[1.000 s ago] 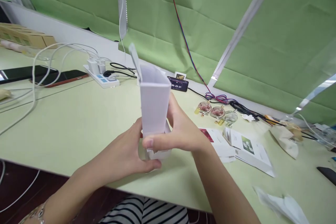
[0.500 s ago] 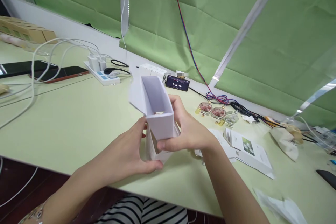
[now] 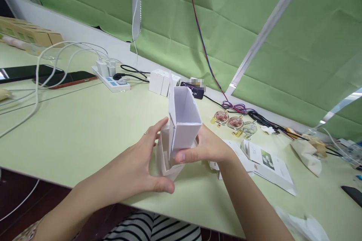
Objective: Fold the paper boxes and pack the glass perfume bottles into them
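Head view: both hands work a white carton over the worktop's near edge. The left hand (image 3: 141, 165) cups the lower white box (image 3: 165, 163), thumb and fingers closed on its sides; the right hand (image 3: 203, 148) pinches the open-topped inner sleeve (image 3: 183, 120), which stands partly inside the box, not yet seated. Leaflets (image 3: 266, 163) lie just right; glass bottles (image 3: 233, 122) and cables (image 3: 263, 120) sit toward the far edge, clear of the hands.

The white paper sleeve (image 3: 183, 122) has slid up and to the right, tipping over as it came farther out of the white box (image 3: 166, 158). The right hand (image 3: 205, 147) moved right with it. The left hand (image 3: 143, 165) opened wider around the box.
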Demonstrator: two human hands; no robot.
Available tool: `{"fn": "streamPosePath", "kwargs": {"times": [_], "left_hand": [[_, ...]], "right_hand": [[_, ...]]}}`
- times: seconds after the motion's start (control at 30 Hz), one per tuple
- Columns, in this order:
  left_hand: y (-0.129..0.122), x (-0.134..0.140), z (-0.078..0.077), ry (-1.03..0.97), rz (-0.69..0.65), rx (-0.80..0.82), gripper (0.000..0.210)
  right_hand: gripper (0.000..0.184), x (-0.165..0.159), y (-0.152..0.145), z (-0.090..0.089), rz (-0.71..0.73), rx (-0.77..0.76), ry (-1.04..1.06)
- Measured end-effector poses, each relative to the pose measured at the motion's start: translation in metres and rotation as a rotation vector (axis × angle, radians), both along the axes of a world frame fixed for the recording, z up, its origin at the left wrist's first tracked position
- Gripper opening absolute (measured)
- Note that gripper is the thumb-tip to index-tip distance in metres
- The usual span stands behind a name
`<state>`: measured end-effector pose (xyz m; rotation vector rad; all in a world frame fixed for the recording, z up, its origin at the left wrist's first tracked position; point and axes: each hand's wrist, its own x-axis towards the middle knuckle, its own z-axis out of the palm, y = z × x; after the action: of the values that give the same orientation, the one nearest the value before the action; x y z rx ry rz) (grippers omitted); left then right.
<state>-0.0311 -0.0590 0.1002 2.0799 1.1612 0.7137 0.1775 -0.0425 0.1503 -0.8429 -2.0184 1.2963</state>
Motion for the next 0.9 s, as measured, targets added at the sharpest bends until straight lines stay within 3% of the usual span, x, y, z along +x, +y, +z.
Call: {"fn": "streamPosePath", "kwargs": {"times": [0.1, 0.27, 0.43, 0.7, 0.9], "left_hand": [[0.005, -0.005, 0.004, -0.164, -0.05, 0.065, 0.108], [0.018, -0.001, 0.017, -0.363, -0.082, 0.115, 0.086], [0.021, -0.001, 0.024, -0.262, -0.014, 0.302, 0.092], [0.014, 0.003, 0.035, -0.201, 0.101, 0.458, 0.096], [0.012, -0.004, 0.035, -0.28, 0.126, 0.467, 0.089]], "right_hand": [[0.111, 0.001, -0.001, 0.001, -0.012, -0.044, 0.104], [0.107, 0.002, 0.001, 0.0, -0.038, 0.004, 0.104], [0.103, 0.003, -0.001, 0.005, -0.142, 0.093, 0.063], [0.101, 0.006, -0.007, 0.019, -0.069, 0.166, -0.087], [0.124, 0.015, -0.012, 0.022, -0.045, 0.185, -0.32]]}}
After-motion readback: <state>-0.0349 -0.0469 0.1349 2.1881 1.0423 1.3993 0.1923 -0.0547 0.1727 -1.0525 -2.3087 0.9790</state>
